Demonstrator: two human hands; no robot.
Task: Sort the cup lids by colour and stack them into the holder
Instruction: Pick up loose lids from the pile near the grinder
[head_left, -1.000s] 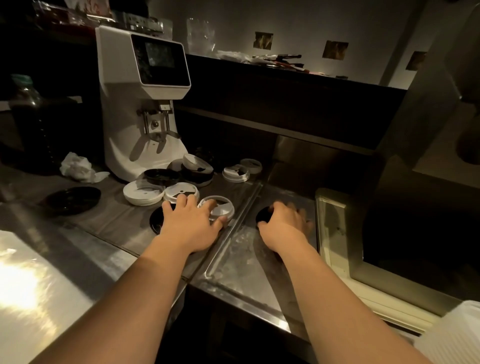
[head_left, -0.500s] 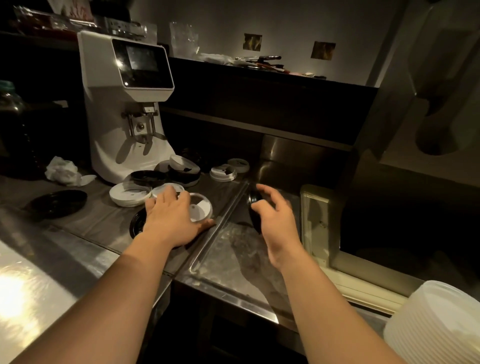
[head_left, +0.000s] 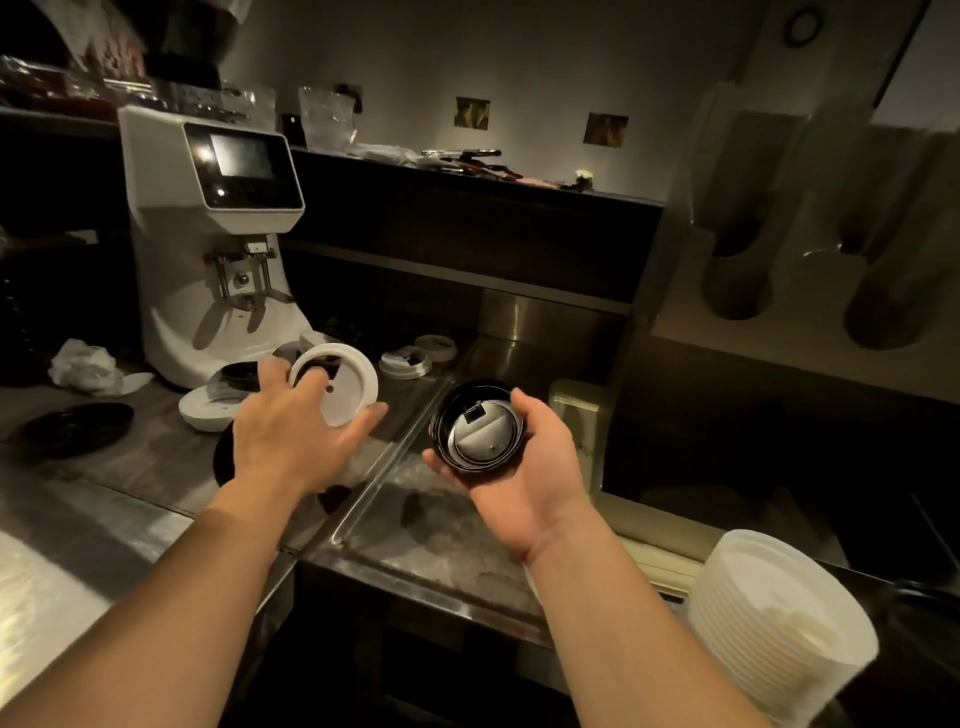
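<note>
Both raised, left hand (head_left: 291, 441) grips tilted white lid (head_left: 349, 400), right hand (head_left: 535, 478) grips black lid (head_left: 482, 440)

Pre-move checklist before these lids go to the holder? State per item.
1. Left hand has a firm hold on the white lid: ok, lifted clear of the counter.
2. Right hand holds the black lid: ok.
3. Single black lid, not several nested: cannot tell.
4. One colour per hand: ok.
5. Holder slots in view on the right: ok; their contents: cannot tell, too dark.
6. Counter free of unsorted lids: not ok, loose lids lie beside the grinder.
</note>
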